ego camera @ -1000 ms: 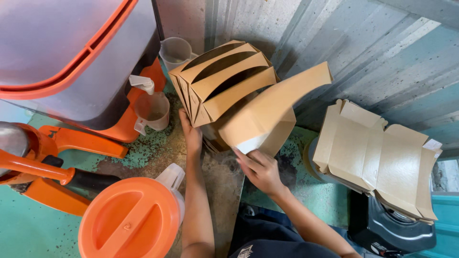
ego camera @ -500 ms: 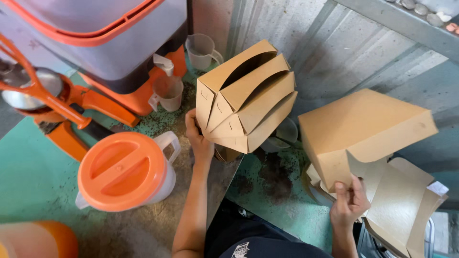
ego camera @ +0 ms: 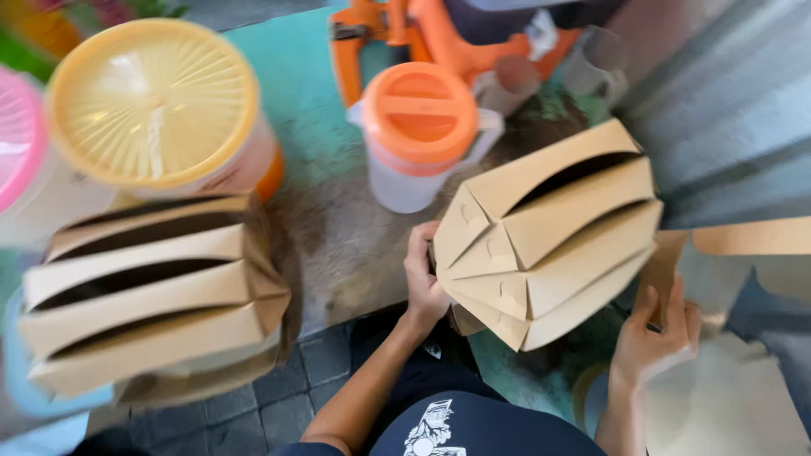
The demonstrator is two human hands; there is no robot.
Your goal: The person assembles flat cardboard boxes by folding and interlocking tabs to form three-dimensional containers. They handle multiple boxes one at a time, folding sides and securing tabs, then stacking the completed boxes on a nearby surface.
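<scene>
My left hand (ego camera: 424, 277) grips the left end of a stack of folded brown cardboard boxes (ego camera: 553, 228), nested one inside another and lying on their side in front of me. My right hand (ego camera: 655, 333) is at the right of that stack, fingers curled on the edge of another brown cardboard piece (ego camera: 743, 245) that reaches to the right edge. A second stack of nested brown boxes (ego camera: 152, 287) stands at the left, apart from both hands.
A clear jug with an orange lid (ego camera: 420, 127) stands beyond the held stack. A tub with a yellow lid (ego camera: 156, 101) and a pink lid (ego camera: 17, 143) are at the upper left. Orange equipment (ego camera: 405, 34) stands at the top. Flattened cardboard (ego camera: 735, 405) lies at the lower right.
The view has swung left and down, bringing the second box stack and yellow-lidded tub into sight. My right hand has brought its cardboard piece in beside the held stack.
</scene>
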